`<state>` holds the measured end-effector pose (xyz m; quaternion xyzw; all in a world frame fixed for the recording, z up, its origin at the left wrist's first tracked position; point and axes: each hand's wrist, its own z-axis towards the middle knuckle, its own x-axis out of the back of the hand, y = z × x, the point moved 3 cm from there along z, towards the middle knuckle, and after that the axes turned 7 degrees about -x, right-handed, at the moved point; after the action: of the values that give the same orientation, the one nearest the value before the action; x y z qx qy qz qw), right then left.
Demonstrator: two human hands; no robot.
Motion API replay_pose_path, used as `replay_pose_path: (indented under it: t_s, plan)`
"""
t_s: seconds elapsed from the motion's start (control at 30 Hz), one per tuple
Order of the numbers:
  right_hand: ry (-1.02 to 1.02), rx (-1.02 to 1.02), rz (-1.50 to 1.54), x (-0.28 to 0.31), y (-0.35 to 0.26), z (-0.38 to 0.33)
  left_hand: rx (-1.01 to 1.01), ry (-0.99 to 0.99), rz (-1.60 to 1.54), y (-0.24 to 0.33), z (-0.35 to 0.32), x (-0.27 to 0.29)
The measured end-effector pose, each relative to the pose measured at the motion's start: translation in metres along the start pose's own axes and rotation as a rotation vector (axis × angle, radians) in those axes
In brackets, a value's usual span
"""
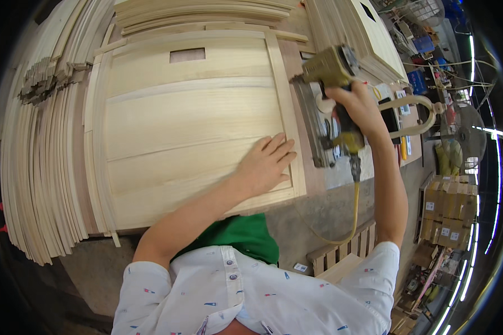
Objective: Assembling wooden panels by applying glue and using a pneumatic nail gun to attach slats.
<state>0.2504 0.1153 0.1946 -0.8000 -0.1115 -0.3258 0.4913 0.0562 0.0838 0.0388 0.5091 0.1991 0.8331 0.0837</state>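
My right hand (359, 106) is wrapped round the handle of a yellow-green and black pneumatic nail gun (328, 66). The tool is held at the right of a pale wooden panel (190, 120), with its nose toward the panel's right border strip. From its lower end a yellow air hose (356, 206) curves down toward the floor. My left hand (268, 163) lies flat with fingers stretched out on the panel's lower right part, near that strip (282, 100). A small rectangular cutout (187, 54) shows near the panel's far edge. Whether the nose touches anything, I cannot tell.
Bundles of thin wooden strips (44, 184) lie at the left. More boards are stacked at the far edge (201, 14), and a tall panel stack (357, 33) stands at the far right. A curved wooden piece (422, 100), cardboard boxes (450, 209) and a slatted pallet (346, 248) are on the right.
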Motion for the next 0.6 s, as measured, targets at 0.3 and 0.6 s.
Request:
replay_pose_path:
  t_s: [0.3,0.6]
  plan:
    - [0.034,0.01,-0.014,-0.025,-0.038,0.112,0.033,0.071,-0.053,-0.006,0.003,0.007]
    - [-0.001,0.028,-0.068,-0.026,-0.034,0.125,0.051,0.133,-0.047,-0.007,0.004,0.004]
